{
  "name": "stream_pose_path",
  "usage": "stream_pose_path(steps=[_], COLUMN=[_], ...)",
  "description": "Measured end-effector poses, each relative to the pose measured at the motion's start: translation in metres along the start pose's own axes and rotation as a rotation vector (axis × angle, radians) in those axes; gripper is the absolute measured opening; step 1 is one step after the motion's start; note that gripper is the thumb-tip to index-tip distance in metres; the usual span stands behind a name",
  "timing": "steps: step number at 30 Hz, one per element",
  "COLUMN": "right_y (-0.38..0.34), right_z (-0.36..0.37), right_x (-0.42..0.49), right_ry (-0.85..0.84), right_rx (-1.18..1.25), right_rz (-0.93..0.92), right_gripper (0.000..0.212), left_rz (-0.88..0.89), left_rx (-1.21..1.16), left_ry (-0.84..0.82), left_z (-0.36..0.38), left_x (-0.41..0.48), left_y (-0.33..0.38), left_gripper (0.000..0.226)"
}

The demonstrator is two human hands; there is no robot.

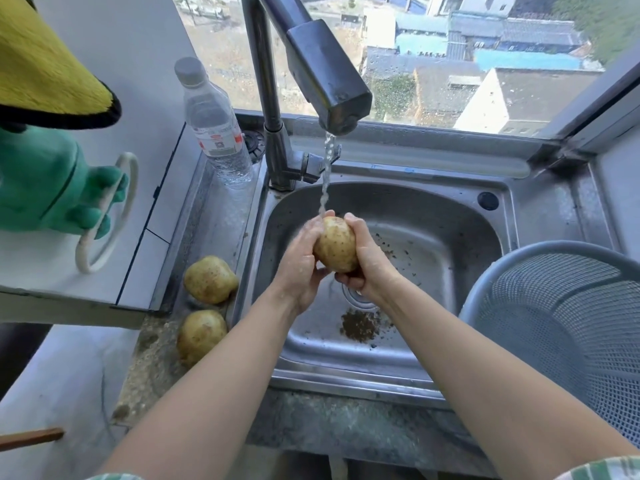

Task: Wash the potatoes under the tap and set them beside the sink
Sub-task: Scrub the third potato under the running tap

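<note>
Rinsing potato (pixel 335 244) under running tap (pixel 325 74), mid-sink (pixel 450 216), w/ left hand (pixel 303 261) & right hand (pixel 369 263) both clamped round it, two more potatoes (pixel 210 279) parked on desk (pixel 152 358) alongside; liable to squirt free on any slackening of wet grip.

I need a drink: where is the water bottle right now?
Head view, left side: the water bottle stands on the steel ledge just left of the tap, behind the two potatoes lying there.
</note>
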State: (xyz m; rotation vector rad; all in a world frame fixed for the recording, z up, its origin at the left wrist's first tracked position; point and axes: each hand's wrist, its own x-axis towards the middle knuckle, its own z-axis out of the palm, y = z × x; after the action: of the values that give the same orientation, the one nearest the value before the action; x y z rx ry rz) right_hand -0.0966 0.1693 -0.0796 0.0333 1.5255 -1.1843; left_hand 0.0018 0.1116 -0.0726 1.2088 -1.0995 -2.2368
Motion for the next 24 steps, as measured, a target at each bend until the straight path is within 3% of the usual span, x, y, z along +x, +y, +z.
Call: stream_pose_path(steps=[3,8,11,14,17,21,24], right_y=[0.001,-0.001,0.001,0.002,0.002,0.007,0.010], right_z=[0.002,0.001,0.001,-0.001,0.005,0.007,0.009], right_x=[0.000,-0.002,-0.001,-0.001,0.000,0.007,0.014], right_ry=[0.028,-0.039,-0.062,0.030,0.113,0.267,0.203], right_rx=[-0.072,-0.155,-0.106,-0.126,-0.281,-0.684,-0.653], right_rz=[0.003,0.023,0.065,0.068,-0.092,-0.381,-0.433], right_gripper=[0.063,0.064,0.070,0.069,0.060,0.066,0.067], left_rz=[-0.016,-0.092,-0.074,-0.057,-0.017,0.016,-0.072], left_rx=[0.060,0.054,0.099,0.152,0.190,0.166,0.093], left_ry=[0.172,0.301,0.245,0.139,0.069,0.324,0.466], left_z=[0.005,-0.005,-0.012,-0.012,0.000,0.001,-0.007], left_x=[0.005,0.008,0.004,-0.005,-0.008,0.002,0.008], left_y=[0.005,0.007,-0.001,-0.003,0.000,0.003,0.007], left_gripper=[0.033,0.028,0.037,0.041,0.041,0.033,0.033])
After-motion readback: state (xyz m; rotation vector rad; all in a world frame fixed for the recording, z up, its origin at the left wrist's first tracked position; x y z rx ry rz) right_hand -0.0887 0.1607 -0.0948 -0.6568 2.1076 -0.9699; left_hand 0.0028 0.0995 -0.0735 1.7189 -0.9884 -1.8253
